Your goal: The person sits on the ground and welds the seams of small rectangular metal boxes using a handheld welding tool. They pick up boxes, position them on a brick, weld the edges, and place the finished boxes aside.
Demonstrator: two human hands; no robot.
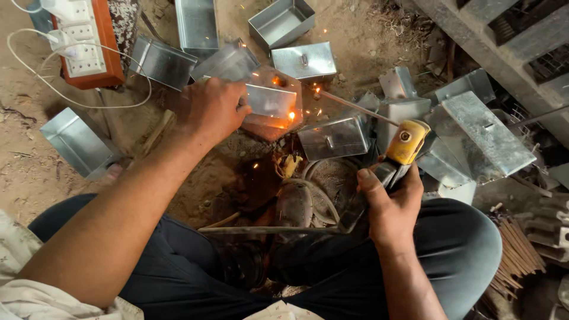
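- We see the left hand (214, 109) grasping a small metal box (269, 102), sparks glowing at its edge.
- Right hand (388, 204) clenched on a yellow-tipped electrode holder (398, 151), right of that box.
- Its rod (354, 106) reaches toward the box.
- More metal boxes (333, 137) just beside it.

This is a small metal workshop on a dirt floor (35, 172). Shiny metal boxes (281, 22) lie all around, sparks (290, 115) fly, and welding rods (518, 249) sit in a pile.
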